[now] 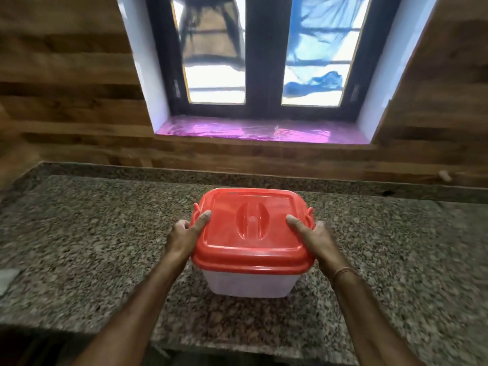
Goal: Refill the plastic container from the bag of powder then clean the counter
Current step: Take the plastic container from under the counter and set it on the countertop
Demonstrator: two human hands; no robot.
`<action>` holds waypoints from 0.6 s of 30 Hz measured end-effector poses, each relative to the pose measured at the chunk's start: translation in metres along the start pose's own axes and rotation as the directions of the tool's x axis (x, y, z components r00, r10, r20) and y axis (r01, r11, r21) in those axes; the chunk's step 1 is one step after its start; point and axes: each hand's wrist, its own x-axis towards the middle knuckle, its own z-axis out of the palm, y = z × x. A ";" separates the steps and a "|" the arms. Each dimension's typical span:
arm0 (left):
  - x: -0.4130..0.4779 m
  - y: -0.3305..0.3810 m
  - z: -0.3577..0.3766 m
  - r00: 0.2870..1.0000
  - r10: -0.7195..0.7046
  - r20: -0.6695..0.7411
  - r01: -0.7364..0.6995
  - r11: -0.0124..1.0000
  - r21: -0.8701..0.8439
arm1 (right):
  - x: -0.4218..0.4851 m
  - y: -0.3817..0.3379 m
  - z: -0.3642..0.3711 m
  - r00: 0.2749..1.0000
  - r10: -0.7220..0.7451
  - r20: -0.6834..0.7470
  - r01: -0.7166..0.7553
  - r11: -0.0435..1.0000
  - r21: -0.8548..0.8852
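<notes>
A clear plastic container (249, 283) with a red lid (252, 233) stands on the speckled granite counter (92, 247), in the middle of the view. My left hand (186, 235) grips the lid's left edge, thumb on top and fingers curled down the side by the red latch. My right hand (314, 237) grips the lid's right edge the same way. The lid sits on the container. No bag of powder is in view.
A wood-panelled wall rises behind the counter, with a window (264, 62) and a purple sill (264, 132) above it. A pale object (6, 280) shows at the counter's left edge. The counter's front edge runs near the bottom.
</notes>
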 end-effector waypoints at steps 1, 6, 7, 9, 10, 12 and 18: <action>0.008 0.001 0.006 1.000 -0.013 0.005 0.013 1.000 0.005 | 0.006 -0.003 0.000 1.000 0.011 0.004 -0.011 1.000 -0.015; 0.031 0.006 0.019 1.000 -0.002 0.027 0.001 0.999 0.042 | 0.023 -0.006 0.000 0.999 -0.011 -0.030 0.007 0.992 -0.125; 0.038 0.006 0.021 0.998 -0.025 0.053 0.022 0.999 0.048 | 0.029 -0.007 0.000 0.999 -0.018 -0.027 0.014 0.989 -0.145; 0.046 0.006 0.021 0.994 -0.050 0.096 0.045 0.998 0.049 | 0.039 -0.009 0.002 0.998 -0.049 -0.048 0.038 0.979 -0.202; 0.050 0.005 0.023 0.994 -0.048 0.094 0.043 0.998 0.056 | 0.044 -0.009 0.003 0.995 -0.074 -0.067 0.055 0.967 -0.248; 0.056 0.004 0.025 0.996 -0.043 0.072 0.037 0.996 0.084 | 0.049 -0.008 0.004 0.990 -0.108 -0.090 0.074 0.944 -0.322; 0.070 -0.029 0.018 0.928 -0.296 0.225 0.348 0.906 -0.242 | 0.056 -0.002 0.009 0.990 -0.088 -0.108 0.044 0.934 -0.355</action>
